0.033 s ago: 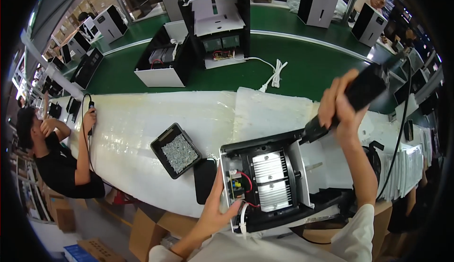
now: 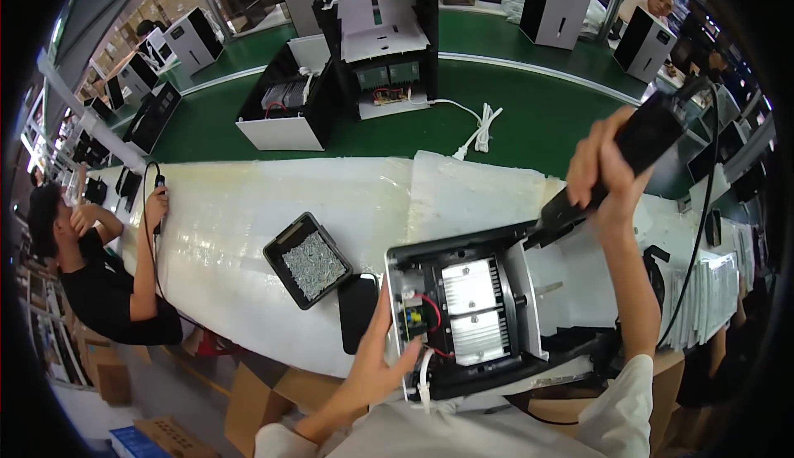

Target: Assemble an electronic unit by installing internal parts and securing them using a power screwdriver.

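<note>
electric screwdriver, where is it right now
In the head view, the black electric screwdriver is right of centre, gripped in the right hand, its lower end by the upper right corner of the open housing with two silver heat sinks.

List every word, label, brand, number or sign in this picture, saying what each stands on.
No text is clear enough to quote.
Cardboard box, lower left: dark printed characters, too small and blurred to read.
White-fronted machine, at the back: pale marks on its dark panel, too small to read.
Black tool in the right hand: no readable lettering.
Open unit at the left hand: none readable.
</note>
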A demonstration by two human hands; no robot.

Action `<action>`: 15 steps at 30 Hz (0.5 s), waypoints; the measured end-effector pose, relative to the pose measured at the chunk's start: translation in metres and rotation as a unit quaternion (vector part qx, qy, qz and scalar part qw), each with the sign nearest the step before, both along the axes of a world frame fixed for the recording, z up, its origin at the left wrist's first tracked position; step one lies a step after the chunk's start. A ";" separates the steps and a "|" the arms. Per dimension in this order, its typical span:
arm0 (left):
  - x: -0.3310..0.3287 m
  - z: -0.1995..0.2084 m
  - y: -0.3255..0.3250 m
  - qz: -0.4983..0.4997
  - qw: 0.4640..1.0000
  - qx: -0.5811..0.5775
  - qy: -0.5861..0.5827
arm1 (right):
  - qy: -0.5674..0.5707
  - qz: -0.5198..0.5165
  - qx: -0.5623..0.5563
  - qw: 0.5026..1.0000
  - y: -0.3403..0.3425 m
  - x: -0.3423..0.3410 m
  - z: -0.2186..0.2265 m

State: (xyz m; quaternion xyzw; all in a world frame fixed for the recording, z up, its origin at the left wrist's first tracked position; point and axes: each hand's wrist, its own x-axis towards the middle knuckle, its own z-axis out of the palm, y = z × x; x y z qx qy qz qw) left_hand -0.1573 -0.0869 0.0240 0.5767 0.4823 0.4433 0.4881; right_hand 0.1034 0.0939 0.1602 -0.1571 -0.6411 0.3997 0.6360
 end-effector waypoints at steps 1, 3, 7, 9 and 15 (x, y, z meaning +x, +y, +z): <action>0.001 0.004 0.014 -0.012 0.999 -0.011 -0.035 | 0.022 -0.031 -0.013 0.999 0.007 0.007 0.007; -0.016 -0.009 0.054 -0.090 0.995 0.041 -0.012 | 0.027 -0.073 0.056 0.995 0.006 0.018 0.023; -0.017 -0.004 0.166 -0.226 0.969 -0.030 -0.098 | 0.058 -0.049 0.103 0.992 -0.019 0.069 0.052; -0.004 0.009 0.234 -0.304 0.952 0.025 0.033 | 0.109 -0.052 0.152 0.981 -0.056 0.086 0.072; 0.030 0.035 0.340 -0.261 0.803 0.339 0.416 | 0.151 -0.112 0.225 0.956 -0.144 0.100 0.063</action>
